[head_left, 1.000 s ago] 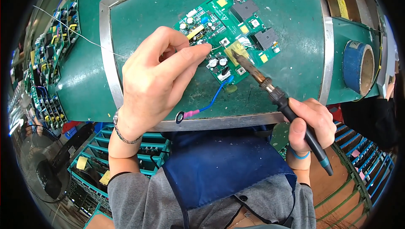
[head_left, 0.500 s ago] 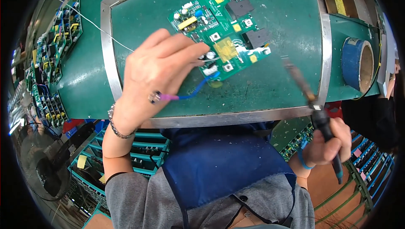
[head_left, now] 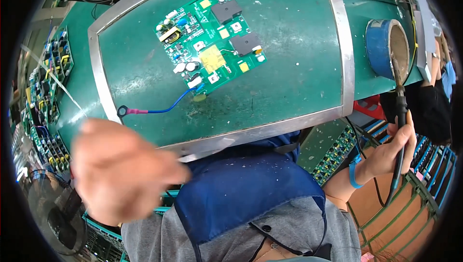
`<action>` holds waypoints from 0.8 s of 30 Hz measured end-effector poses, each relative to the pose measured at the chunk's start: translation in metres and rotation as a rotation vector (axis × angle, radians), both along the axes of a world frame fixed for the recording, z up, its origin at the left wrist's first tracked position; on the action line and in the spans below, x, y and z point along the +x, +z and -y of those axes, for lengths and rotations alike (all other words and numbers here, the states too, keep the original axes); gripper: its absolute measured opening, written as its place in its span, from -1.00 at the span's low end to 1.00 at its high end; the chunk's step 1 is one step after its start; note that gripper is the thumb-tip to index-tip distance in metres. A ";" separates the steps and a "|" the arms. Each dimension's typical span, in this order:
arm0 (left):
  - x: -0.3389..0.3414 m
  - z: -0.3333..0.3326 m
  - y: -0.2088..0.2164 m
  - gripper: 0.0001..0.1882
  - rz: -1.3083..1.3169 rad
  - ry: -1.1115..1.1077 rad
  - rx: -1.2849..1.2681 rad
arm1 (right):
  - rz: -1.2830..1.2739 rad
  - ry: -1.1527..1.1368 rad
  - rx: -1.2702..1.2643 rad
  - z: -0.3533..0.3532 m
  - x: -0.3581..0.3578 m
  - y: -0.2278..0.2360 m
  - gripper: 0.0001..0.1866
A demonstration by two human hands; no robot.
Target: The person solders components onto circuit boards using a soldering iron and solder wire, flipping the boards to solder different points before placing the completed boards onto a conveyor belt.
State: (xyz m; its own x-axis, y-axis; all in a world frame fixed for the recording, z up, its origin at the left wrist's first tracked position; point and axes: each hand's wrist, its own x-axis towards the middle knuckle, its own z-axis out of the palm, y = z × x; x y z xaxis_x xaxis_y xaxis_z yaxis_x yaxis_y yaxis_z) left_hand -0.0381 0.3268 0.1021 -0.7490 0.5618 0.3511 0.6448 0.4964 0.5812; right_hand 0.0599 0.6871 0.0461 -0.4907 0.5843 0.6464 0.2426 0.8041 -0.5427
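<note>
My right hand [head_left: 393, 148] grips a soldering iron [head_left: 401, 112] by its black handle. The iron points up, its tip inside the opening of a blue-sided roll [head_left: 381, 49]; contact cannot be made out. Low on the left, my left hand [head_left: 123, 172] is smeared by motion, its fingers curled together. A thin pale solder wire [head_left: 60, 86] runs into it from the left, and a blurred silvery end shows past the fingertips. On the green bench lies a green circuit board [head_left: 212, 40], untouched, with black relays and yellow squares. From its lower edge extends a blue lead [head_left: 169, 107] with a ring terminal.
A metal frame [head_left: 345, 59] borders the bench top [head_left: 289, 35]. Populated boards [head_left: 48, 78] stand in a row at far left, beside a fan [head_left: 53, 213]. More boards [head_left: 333, 158] lie below the bench at right, near blue racks [head_left: 436, 165]. Another person's arm shows at far right.
My left hand has left the board and swung down and left, uncovering the lead's ring terminal. My right hand has carried the soldering iron rightward to the blue roll. The view has shifted.
</note>
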 end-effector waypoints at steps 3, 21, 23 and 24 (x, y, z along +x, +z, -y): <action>0.003 -0.039 -0.021 -0.68 0.100 0.030 -0.082 | -0.124 0.090 0.062 0.001 0.010 0.000 -0.63; -0.039 -0.026 -0.062 -0.77 -0.116 0.094 -0.273 | 0.301 1.044 -0.517 0.067 -0.047 -0.029 -0.81; -0.041 -0.025 -0.064 -0.77 -0.109 0.079 -0.257 | 0.334 1.050 -0.530 0.066 -0.051 -0.030 -0.81; -0.042 -0.025 -0.065 -0.77 -0.106 0.079 -0.257 | 0.337 1.049 -0.532 0.065 -0.053 -0.031 -0.81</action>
